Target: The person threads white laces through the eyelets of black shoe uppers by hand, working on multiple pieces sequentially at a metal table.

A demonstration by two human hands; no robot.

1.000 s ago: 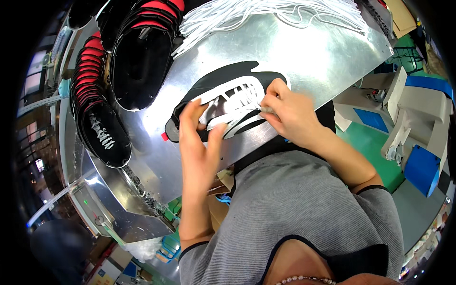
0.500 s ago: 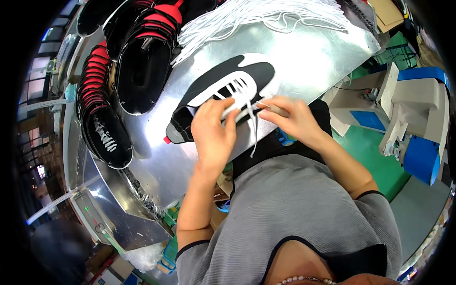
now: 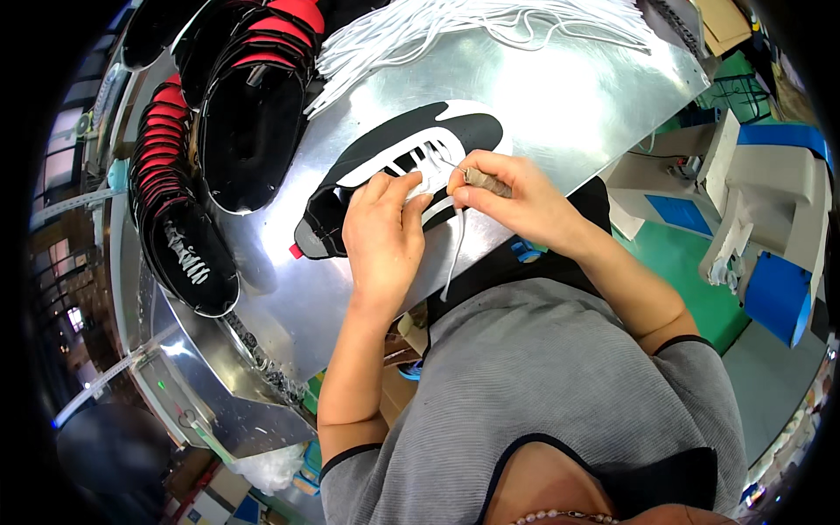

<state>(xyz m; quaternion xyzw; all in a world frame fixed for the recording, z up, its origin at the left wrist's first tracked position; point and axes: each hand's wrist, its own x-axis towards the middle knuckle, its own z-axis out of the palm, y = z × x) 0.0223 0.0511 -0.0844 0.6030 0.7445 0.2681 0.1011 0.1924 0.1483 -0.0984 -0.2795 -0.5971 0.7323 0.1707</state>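
Note:
A flat black and white shoe upper point(image 3: 376, 150) with a small red tab lies on the metal table. My left hand point(image 3: 385, 232) bears on its near side, thumb and fingers closed around the edge of the lacing area. In my right hand point(image 3: 516, 197) is a hook tool, its wrapped brownish handle point(image 3: 488, 182) gripped between thumb and fingers. The tool's thin metal shaft reaches over the eyelets; its tip is hard to make out. A white shoelace point(image 3: 459, 249) runs through the upper, and one end hangs down over the near table edge.
A heap of white laces point(image 3: 490, 24) covers the far side of the metal table point(image 3: 560, 122). Stacks of black uppers with red linings point(image 3: 162, 149) stand at the left. A beige and blue machine point(image 3: 770, 184) stands off to the right.
My right hand has moved left, bringing the tool's shaft over the eyelets and showing more of its handle. The hanging lace end has swung slightly left. My left hand stays at the upper.

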